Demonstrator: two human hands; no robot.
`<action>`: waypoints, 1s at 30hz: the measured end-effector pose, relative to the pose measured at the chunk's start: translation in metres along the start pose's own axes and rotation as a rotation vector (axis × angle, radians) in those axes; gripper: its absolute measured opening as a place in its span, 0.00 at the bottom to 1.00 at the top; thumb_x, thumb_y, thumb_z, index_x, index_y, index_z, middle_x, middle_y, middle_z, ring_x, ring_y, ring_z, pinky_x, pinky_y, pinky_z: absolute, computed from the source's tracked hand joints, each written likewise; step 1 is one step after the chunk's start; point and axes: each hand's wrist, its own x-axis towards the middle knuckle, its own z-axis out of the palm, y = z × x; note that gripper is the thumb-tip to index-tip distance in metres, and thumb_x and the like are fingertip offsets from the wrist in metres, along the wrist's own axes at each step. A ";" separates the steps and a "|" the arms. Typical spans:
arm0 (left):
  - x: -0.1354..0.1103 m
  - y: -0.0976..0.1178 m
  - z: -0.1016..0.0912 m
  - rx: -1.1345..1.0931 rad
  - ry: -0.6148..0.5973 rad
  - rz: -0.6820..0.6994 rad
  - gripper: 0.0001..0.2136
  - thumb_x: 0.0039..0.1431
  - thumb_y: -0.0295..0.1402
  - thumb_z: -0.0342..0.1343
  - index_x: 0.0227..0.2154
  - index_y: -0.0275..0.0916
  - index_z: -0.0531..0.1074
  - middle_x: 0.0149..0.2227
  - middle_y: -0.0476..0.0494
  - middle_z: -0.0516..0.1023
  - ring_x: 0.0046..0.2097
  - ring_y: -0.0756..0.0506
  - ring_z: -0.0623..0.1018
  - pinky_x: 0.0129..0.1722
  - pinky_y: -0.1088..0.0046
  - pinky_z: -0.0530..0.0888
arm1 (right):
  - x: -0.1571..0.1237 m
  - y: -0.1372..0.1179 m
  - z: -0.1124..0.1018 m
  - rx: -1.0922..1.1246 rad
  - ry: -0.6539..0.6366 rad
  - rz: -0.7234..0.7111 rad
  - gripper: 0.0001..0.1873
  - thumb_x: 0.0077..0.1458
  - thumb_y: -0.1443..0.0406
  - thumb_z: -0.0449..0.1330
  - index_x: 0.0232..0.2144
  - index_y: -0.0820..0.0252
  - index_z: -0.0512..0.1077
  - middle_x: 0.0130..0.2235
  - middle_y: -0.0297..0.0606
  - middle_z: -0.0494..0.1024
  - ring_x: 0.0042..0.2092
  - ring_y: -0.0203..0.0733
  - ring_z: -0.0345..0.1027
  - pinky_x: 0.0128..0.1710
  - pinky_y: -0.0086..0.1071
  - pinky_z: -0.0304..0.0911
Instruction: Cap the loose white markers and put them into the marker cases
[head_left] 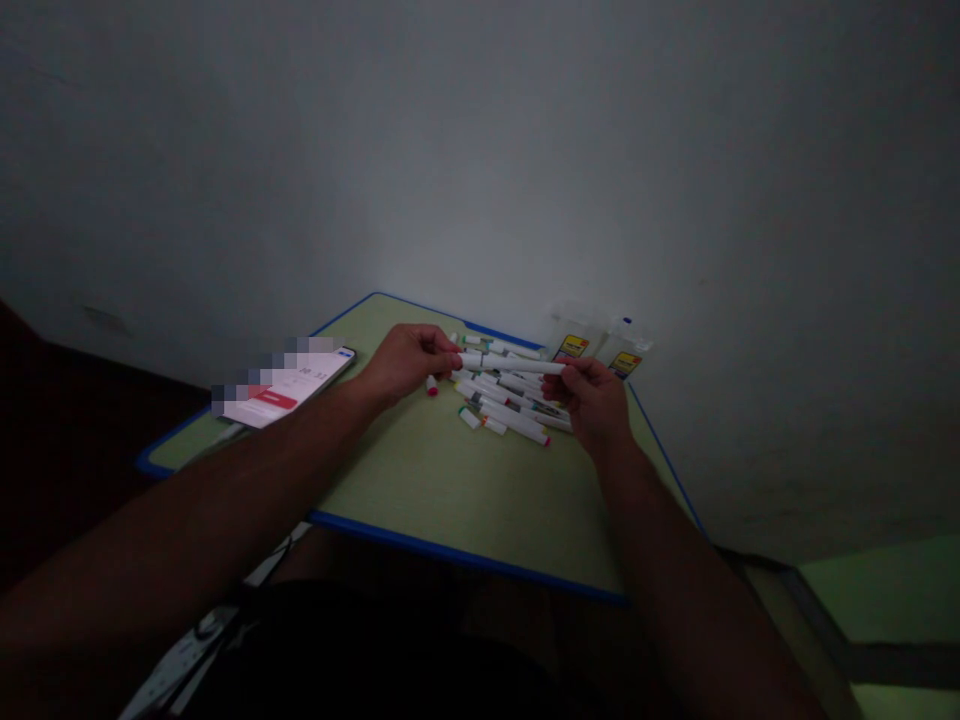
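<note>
L hand [414, 362] pinching one end of white marker [517, 365], R hand [596, 398] gripping other end; held approx. horiz. over marker pile [515, 421] on desk [442, 490]. Phone [300, 385] at desk's L side, scrn lit.

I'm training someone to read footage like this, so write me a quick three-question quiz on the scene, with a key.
1. True or false: the phone lies to the left of the loose markers on the table.

2. What do the left hand and right hand hold between them?
A) nothing
B) a white marker
C) the phone

3. Fill in the colour: the table's edge trim is ____.

Key: 1. True. 2. B, a white marker. 3. Blue.
</note>
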 end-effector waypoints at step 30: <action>-0.004 0.003 0.008 0.026 0.031 -0.049 0.08 0.50 0.29 0.64 0.34 0.35 0.75 0.25 0.46 0.77 0.24 0.50 0.74 0.20 0.77 0.69 | -0.005 -0.007 0.003 -0.167 0.025 -0.128 0.14 0.45 0.64 0.68 0.37 0.58 0.75 0.27 0.31 0.79 0.27 0.36 0.74 0.28 0.34 0.75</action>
